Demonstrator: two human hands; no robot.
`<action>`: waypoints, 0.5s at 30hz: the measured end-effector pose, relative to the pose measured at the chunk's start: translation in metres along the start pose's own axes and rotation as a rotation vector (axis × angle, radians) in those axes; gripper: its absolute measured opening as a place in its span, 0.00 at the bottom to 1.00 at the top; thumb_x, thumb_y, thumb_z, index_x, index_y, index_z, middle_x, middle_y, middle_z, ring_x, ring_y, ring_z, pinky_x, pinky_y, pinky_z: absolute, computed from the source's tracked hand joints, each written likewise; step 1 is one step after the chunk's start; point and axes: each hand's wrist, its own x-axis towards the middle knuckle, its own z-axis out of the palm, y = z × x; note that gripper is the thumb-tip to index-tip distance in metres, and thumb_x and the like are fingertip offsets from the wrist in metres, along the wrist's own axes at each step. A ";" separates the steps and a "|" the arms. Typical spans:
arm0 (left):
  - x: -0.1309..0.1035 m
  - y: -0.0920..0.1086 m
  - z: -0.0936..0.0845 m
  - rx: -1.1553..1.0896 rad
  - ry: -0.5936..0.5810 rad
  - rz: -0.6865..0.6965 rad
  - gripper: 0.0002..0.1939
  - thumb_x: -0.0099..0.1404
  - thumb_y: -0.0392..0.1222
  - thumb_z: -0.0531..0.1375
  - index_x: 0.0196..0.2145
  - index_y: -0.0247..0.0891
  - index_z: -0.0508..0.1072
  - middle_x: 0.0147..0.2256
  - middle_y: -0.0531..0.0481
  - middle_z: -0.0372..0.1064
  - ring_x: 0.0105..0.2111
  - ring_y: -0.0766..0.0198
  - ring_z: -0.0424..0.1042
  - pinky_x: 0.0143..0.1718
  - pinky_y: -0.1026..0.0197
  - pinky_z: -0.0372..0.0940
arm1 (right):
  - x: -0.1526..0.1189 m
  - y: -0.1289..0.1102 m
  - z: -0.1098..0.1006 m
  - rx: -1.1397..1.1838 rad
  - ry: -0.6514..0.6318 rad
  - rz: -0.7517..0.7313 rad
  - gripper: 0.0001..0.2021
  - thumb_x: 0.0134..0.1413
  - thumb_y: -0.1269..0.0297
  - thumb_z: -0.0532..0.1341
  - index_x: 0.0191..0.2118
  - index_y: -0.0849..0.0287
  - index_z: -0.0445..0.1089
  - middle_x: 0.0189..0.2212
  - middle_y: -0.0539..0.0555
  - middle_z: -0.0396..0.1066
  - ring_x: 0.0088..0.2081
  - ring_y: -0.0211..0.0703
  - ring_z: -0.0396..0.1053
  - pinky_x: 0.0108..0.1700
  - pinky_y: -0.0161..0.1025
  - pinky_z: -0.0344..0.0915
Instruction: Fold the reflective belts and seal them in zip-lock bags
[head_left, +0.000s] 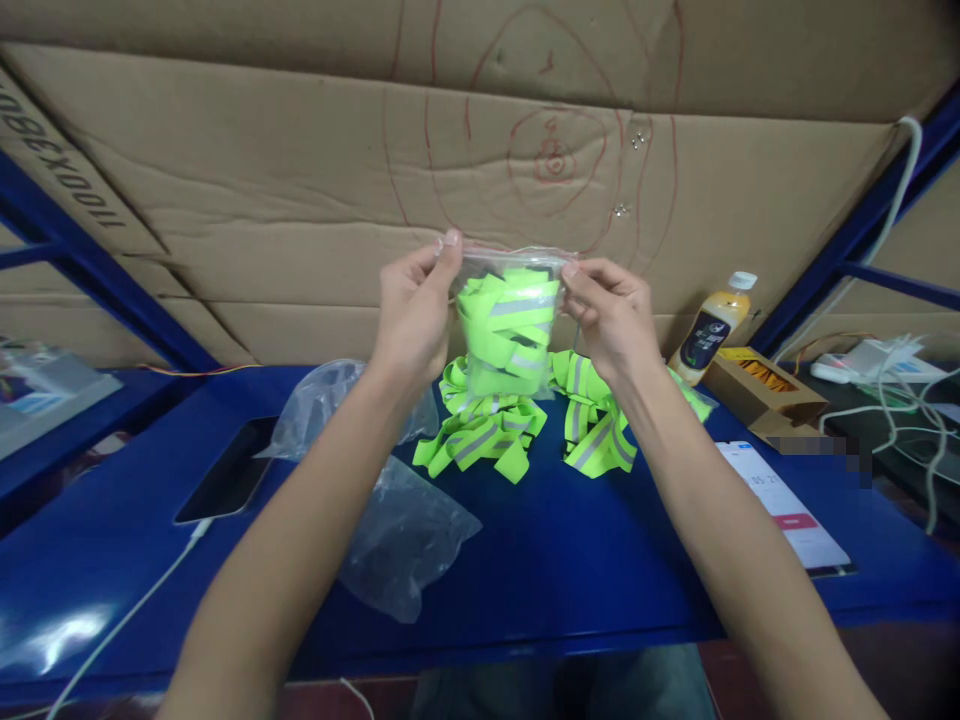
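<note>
Between my hands hangs a clear zip bag point(508, 330) packed with folded neon-yellow reflective straps with silver stripes. My left hand point(417, 310) pinches its top left corner between thumb and fingers. The top right corner is pinched by my right hand point(611, 312). Behind and below the bag, loose reflective straps point(487, 435) lie in a pile on the blue table point(570, 570). Another bundle of reflective straps point(596, 430) sits to its right, partly hidden by my right wrist. Under my left forearm are crumpled clear plastic bags point(409, 530).
A dark phone point(229, 475) with a white cable lies at left. On the right are a lit phone point(784, 510), a juice bottle point(712, 325), an open cardboard box point(769, 390) and tangled white cables point(900, 390). A cardboard wall point(300, 190) stands behind, between blue metal posts.
</note>
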 end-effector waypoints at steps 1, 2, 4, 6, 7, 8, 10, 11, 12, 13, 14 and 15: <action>-0.001 0.001 -0.001 -0.014 -0.057 -0.034 0.20 0.66 0.62 0.73 0.38 0.41 0.83 0.37 0.45 0.82 0.41 0.53 0.83 0.37 0.56 0.77 | 0.000 0.001 0.001 0.019 0.028 -0.001 0.19 0.47 0.45 0.78 0.35 0.52 0.77 0.34 0.49 0.76 0.33 0.38 0.70 0.40 0.39 0.74; -0.001 0.001 -0.002 -0.025 -0.128 -0.077 0.23 0.62 0.62 0.75 0.43 0.42 0.83 0.40 0.44 0.83 0.42 0.52 0.84 0.37 0.56 0.77 | 0.000 0.003 0.002 0.039 0.055 -0.002 0.17 0.49 0.47 0.78 0.36 0.51 0.77 0.36 0.50 0.77 0.34 0.38 0.70 0.41 0.38 0.75; -0.002 -0.001 -0.006 -0.040 -0.274 -0.179 0.33 0.53 0.60 0.81 0.50 0.41 0.81 0.43 0.42 0.83 0.44 0.49 0.84 0.38 0.55 0.78 | -0.001 0.005 0.004 0.088 0.093 0.001 0.16 0.50 0.49 0.77 0.39 0.51 0.77 0.38 0.50 0.77 0.36 0.38 0.72 0.43 0.38 0.75; -0.001 -0.002 -0.011 -0.030 -0.348 -0.233 0.38 0.47 0.55 0.84 0.51 0.38 0.81 0.44 0.41 0.83 0.44 0.48 0.84 0.40 0.54 0.79 | -0.001 0.007 0.006 0.127 0.097 0.024 0.16 0.51 0.49 0.77 0.40 0.51 0.77 0.38 0.50 0.77 0.37 0.38 0.74 0.45 0.38 0.76; 0.001 -0.001 -0.015 -0.012 -0.342 -0.225 0.37 0.45 0.53 0.85 0.50 0.38 0.82 0.44 0.40 0.83 0.45 0.48 0.84 0.41 0.55 0.80 | -0.002 0.007 0.007 0.135 0.083 0.042 0.17 0.51 0.48 0.76 0.40 0.51 0.76 0.38 0.50 0.78 0.38 0.38 0.75 0.46 0.38 0.77; 0.003 0.001 -0.020 0.016 -0.313 -0.190 0.36 0.45 0.51 0.85 0.49 0.37 0.83 0.45 0.40 0.83 0.45 0.50 0.84 0.43 0.55 0.80 | -0.002 0.007 0.007 0.133 0.059 0.060 0.18 0.51 0.46 0.76 0.40 0.51 0.77 0.38 0.51 0.78 0.38 0.39 0.76 0.47 0.39 0.78; 0.007 0.010 -0.031 0.088 -0.222 -0.069 0.31 0.47 0.50 0.85 0.47 0.39 0.84 0.47 0.43 0.84 0.46 0.53 0.83 0.46 0.57 0.79 | -0.003 0.005 0.006 0.107 -0.010 0.092 0.22 0.48 0.42 0.77 0.39 0.52 0.78 0.38 0.51 0.80 0.38 0.40 0.78 0.47 0.41 0.80; 0.010 0.017 -0.038 0.127 -0.174 -0.006 0.29 0.49 0.50 0.85 0.46 0.40 0.84 0.47 0.46 0.84 0.46 0.54 0.82 0.47 0.56 0.79 | -0.003 0.003 0.005 0.086 -0.057 0.109 0.24 0.46 0.40 0.78 0.38 0.53 0.78 0.36 0.51 0.80 0.36 0.41 0.78 0.45 0.42 0.80; 0.012 0.024 -0.044 0.157 -0.124 0.047 0.27 0.51 0.51 0.84 0.45 0.42 0.84 0.47 0.50 0.84 0.45 0.55 0.82 0.48 0.55 0.79 | -0.003 0.001 0.002 0.051 -0.117 0.131 0.25 0.44 0.38 0.79 0.36 0.54 0.79 0.34 0.51 0.80 0.34 0.41 0.78 0.43 0.42 0.80; 0.014 0.031 -0.051 0.184 -0.075 0.081 0.25 0.53 0.52 0.83 0.45 0.44 0.84 0.46 0.53 0.84 0.45 0.56 0.81 0.49 0.53 0.80 | -0.003 0.000 -0.001 -0.007 -0.195 0.160 0.26 0.42 0.38 0.80 0.34 0.55 0.79 0.31 0.51 0.79 0.32 0.41 0.78 0.39 0.41 0.80; 0.015 0.037 -0.056 0.207 -0.029 0.115 0.24 0.53 0.53 0.83 0.44 0.45 0.84 0.45 0.56 0.85 0.44 0.57 0.80 0.49 0.52 0.80 | -0.003 -0.001 -0.004 -0.089 -0.288 0.187 0.26 0.40 0.39 0.81 0.33 0.56 0.80 0.28 0.51 0.78 0.29 0.40 0.77 0.36 0.40 0.78; 0.017 0.040 -0.060 0.225 0.011 0.142 0.23 0.53 0.53 0.83 0.43 0.46 0.84 0.43 0.59 0.85 0.43 0.58 0.80 0.50 0.52 0.80 | -0.003 -0.002 -0.007 -0.189 -0.381 0.205 0.26 0.40 0.40 0.81 0.31 0.57 0.80 0.26 0.51 0.78 0.27 0.40 0.76 0.32 0.39 0.76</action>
